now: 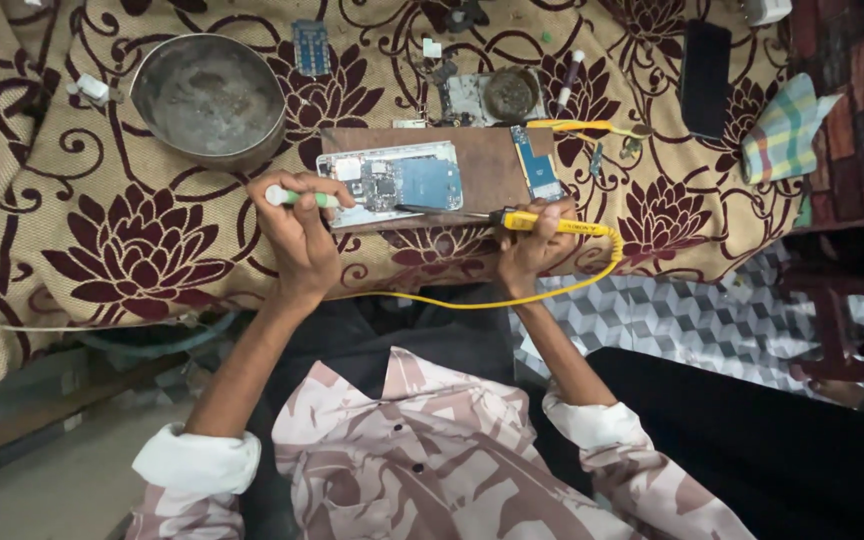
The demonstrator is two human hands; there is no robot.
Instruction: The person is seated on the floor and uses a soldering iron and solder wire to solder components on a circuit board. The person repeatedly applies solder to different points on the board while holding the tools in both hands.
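An opened phone with its circuit board showing lies on a brown wooden board. My left hand grips a white-and-green tool at the phone's left edge. My right hand holds a yellow-handled soldering iron; its dark tip reaches left to the phone's lower edge. A yellow cord loops from the iron below the table edge. A small blue circuit strip rests on the board's right end.
A round metal bowl sits at the back left on the flowered cloth. Behind the board are a metal part with a round pad, a blue chip board, a black phone and a checked cloth.
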